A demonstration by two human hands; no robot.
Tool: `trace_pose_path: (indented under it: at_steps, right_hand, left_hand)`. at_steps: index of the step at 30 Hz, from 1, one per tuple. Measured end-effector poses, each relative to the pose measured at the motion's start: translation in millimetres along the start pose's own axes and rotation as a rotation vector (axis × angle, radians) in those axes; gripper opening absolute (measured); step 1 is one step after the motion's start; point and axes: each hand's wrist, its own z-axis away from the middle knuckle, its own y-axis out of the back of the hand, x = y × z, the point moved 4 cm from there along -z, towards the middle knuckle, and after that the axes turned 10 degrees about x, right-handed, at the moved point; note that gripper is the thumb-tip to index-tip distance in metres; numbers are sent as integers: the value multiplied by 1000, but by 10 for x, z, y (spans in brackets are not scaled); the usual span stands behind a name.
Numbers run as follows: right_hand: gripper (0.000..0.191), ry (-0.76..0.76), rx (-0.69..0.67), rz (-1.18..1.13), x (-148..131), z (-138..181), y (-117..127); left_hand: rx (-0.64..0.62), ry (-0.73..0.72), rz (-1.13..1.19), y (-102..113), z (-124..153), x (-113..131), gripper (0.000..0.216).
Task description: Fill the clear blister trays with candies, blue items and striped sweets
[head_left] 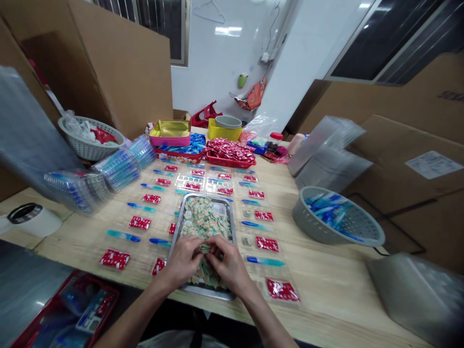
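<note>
A metal tray on the wooden table holds a heap of small flat green-and-tan pieces. Over its near half, my left hand and my right hand meet with bent fingers. Between their fingertips they pinch a small stack of these pieces. Around the tray lie clear plastic blister trays with a blue pen and a red patterned packet in many of them. Some at the right also carry a little pile of the pieces.
A grey basket of blue pens stands at the right. Red packets fill a red tray at the back. Stacked blister trays, a white basket and a mug are at the left. Cardboard boxes flank the table.
</note>
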Motion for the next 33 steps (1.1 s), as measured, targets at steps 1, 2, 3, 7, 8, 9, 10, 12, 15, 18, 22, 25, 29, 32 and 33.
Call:
trace_pose_path:
  at_steps: [1, 2, 3, 7, 8, 9, 10, 12, 15, 18, 22, 25, 29, 32, 33]
  right_hand:
    - [27, -5, 0, -11, 0, -4, -8]
    - [27, -10, 0, -18, 2, -7, -14]
    - [27, -13, 2, -19, 8, -7, -17]
    - [30, -14, 11, 31, 40, 9, -9]
    - [30, -13, 13, 45, 45, 15, -5]
    - [29, -10, 12, 52, 45, 21, -4]
    - [29, -5, 11, 50, 40, 26, -3]
    - [30, 12, 8, 29, 21, 31, -6]
    - [32, 26, 18, 4, 10, 38, -5]
    - [32, 15, 46, 33, 43, 61, 6]
    - [29, 22, 54, 82, 76, 94, 3]
    - [28, 44, 52, 73, 62, 100, -9]
    - [27, 98, 67, 63, 51, 100, -18]
    - [29, 140, 73, 85, 85, 110, -30]
    - [28, 150, 76, 91, 99, 113, -32]
  left_hand:
    - [6, 18, 24, -1, -7, -9, 34]
    - [12, 38, 39, -1, -14, -18, 35]
    - [16, 53, 42, 0, -21, -25, 34]
    - [26, 63, -1, 10, -27, -31, 26]
    - [26, 62, -12, 11, -24, -28, 24]
    - [23, 61, -14, 11, -21, -24, 24]
    - [19, 60, -9, 9, -18, -20, 25]
    - [15, 56, 11, 4, -14, -10, 28]
    - [32, 52, 19, -2, -9, -15, 27]
    - [50, 41, -9, -13, -4, -34, 20]
    - [44, 23, -47, -29, -3, -28, 18]
    - [44, 24, -63, -23, -13, -8, 17]
    - [42, 34, -53, -13, -24, -6, 16]
    - [36, 29, -66, -19, -20, -19, 17]
    - [36, 23, -68, -21, -16, -19, 17]
